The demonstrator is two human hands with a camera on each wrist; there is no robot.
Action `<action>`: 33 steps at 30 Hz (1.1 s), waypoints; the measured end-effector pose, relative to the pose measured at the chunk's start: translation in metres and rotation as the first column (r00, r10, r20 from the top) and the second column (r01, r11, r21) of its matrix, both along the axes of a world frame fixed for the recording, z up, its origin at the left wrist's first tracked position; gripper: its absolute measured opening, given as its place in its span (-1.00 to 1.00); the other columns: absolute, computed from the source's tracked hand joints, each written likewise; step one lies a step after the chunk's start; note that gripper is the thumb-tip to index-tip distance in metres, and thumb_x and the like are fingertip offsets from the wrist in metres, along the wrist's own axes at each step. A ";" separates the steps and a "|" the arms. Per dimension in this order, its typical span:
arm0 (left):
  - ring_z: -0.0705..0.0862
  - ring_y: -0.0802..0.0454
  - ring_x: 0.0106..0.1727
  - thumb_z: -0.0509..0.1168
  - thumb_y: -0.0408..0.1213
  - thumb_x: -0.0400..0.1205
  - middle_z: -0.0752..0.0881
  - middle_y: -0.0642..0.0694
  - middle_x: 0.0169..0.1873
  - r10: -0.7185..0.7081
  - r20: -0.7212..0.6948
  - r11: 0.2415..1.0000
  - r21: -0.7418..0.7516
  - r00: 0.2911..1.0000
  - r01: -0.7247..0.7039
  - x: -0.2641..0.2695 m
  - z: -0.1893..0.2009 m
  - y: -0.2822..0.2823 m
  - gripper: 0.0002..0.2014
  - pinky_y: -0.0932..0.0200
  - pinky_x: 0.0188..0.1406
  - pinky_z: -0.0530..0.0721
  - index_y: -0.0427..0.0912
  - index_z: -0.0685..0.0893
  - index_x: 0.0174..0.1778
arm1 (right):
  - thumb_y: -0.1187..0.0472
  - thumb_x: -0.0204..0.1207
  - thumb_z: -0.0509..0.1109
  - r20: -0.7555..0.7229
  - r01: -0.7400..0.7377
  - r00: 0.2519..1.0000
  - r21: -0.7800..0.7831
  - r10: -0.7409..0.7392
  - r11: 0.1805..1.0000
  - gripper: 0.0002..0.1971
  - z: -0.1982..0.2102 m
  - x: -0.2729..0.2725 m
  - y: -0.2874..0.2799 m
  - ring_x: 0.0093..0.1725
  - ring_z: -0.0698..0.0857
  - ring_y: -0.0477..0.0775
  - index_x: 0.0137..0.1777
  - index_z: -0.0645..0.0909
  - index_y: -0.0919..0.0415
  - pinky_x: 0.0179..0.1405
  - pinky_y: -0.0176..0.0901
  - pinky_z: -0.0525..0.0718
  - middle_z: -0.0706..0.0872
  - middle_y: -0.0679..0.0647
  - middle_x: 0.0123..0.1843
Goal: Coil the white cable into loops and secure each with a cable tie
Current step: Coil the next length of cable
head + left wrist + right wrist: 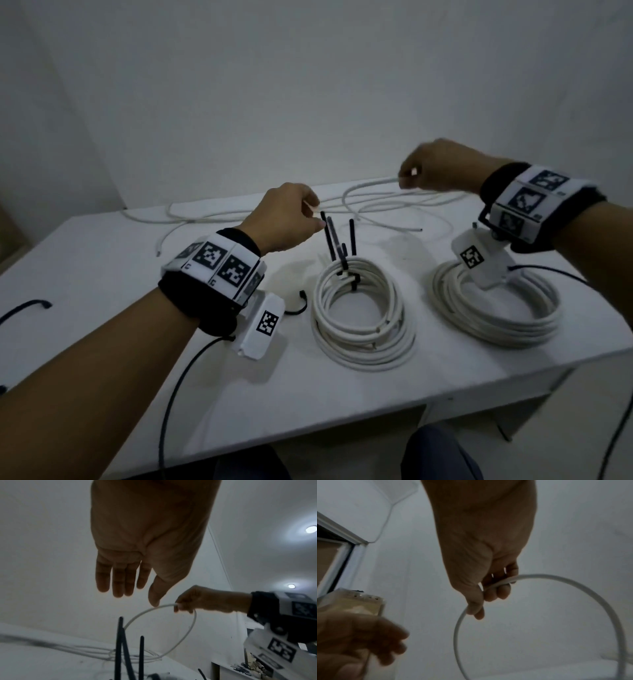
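White cable [373, 202] at the table's [102, 260] far edge is pinched and lifted by the right hand [438, 171], left hand [287, 219] held spread, fingers straight, grey wall [308, 85] behind.

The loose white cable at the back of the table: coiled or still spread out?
Mostly spread out: the loose white cable sprawls across the table. The right hand grips one lifted loop.
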State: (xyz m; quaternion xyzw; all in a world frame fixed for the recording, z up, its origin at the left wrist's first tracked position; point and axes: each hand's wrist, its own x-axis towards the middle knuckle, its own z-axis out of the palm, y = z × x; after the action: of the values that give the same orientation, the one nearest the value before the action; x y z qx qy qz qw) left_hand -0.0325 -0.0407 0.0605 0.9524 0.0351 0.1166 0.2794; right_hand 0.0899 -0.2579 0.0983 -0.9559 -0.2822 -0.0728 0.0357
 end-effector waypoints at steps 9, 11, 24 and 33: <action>0.69 -0.06 0.00 0.12 -0.14 0.76 0.75 -0.19 0.01 -0.157 0.260 0.987 0.009 0.953 0.160 0.050 0.043 -0.054 -0.75 0.21 -0.10 0.53 -0.18 0.66 0.11 | 0.10 0.58 0.36 0.322 -0.247 0.928 0.146 0.191 0.958 -0.80 0.050 -0.017 0.003 0.02 0.70 0.16 0.12 0.73 0.09 0.02 -0.08 0.59 0.79 0.10 0.03; 0.66 0.04 -0.32 0.11 -0.17 0.76 0.73 -0.16 -0.28 -0.105 0.325 0.979 -0.131 0.940 0.154 0.059 0.045 -0.055 -0.71 0.38 -0.37 0.54 -0.20 0.63 -0.18 | 0.12 0.61 0.30 0.371 -0.192 0.918 0.117 0.136 0.974 -0.85 0.044 -0.011 -0.008 -0.06 0.69 0.22 0.04 0.68 0.12 -0.11 -0.11 0.49 0.76 0.11 -0.08; 0.44 0.07 -0.49 0.08 -0.20 0.79 0.43 -0.08 -0.48 0.122 0.384 0.729 -0.660 0.915 0.180 0.072 0.073 -0.044 -0.68 0.02 -0.19 0.73 -0.19 0.54 -0.27 | 0.25 0.63 0.13 -0.239 0.331 0.943 0.626 -0.230 0.706 -0.80 0.030 0.025 -0.053 -0.28 0.75 0.34 0.01 0.55 0.35 -0.31 0.09 0.77 0.69 0.31 -0.16; 0.63 -0.05 -0.33 0.06 -0.09 0.78 0.65 -0.14 -0.38 0.117 0.231 0.770 -0.636 0.966 0.059 0.057 0.052 -0.052 -0.61 -0.02 -0.15 0.65 -0.23 0.61 -0.23 | 0.32 0.67 0.21 -0.320 0.305 0.894 0.947 0.314 0.096 -0.82 0.044 -0.015 -0.022 -0.41 0.74 0.22 -0.18 0.49 0.33 -0.36 -0.02 0.78 0.65 0.36 -0.30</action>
State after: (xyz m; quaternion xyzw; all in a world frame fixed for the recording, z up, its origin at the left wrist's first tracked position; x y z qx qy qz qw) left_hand 0.0247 -0.0929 0.1122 0.7770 0.0507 0.2248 0.5859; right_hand 0.0745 -0.2802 0.1427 -0.6643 -0.1443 -0.0206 0.7331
